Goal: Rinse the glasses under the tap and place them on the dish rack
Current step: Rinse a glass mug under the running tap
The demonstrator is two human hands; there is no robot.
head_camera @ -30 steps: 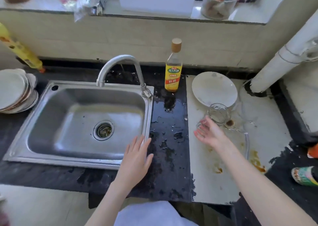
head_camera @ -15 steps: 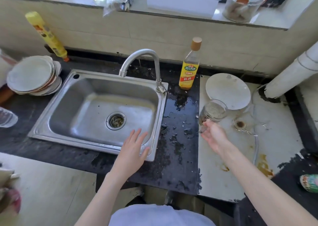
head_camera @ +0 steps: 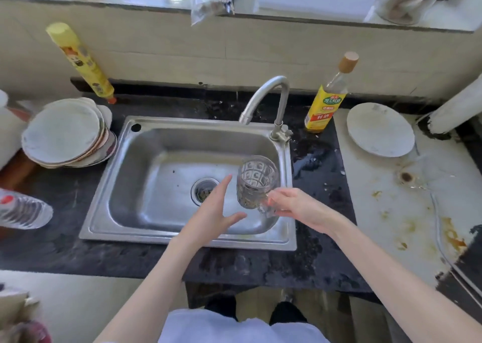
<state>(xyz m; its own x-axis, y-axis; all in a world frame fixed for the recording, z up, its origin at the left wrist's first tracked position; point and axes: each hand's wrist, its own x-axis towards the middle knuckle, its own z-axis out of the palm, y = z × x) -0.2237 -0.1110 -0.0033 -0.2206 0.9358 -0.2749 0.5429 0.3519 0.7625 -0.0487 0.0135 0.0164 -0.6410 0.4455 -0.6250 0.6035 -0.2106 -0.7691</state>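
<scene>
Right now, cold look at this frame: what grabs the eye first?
The patterned glass mug held over the right side of the steel sink, gripped by its handle in the right hand, with the left hand open beside it. Next, the stack of plates left of the sink, and the yellow-labelled bottle right of the dry tap.

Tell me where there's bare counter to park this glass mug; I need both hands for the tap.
Free: the pale counter right of the sink, in front of the white plate; also the dark strip between sink and pale counter, below the yellow-labelled bottle. Crowded: left of the sink, the stacked plates and plastic bottle.
</scene>
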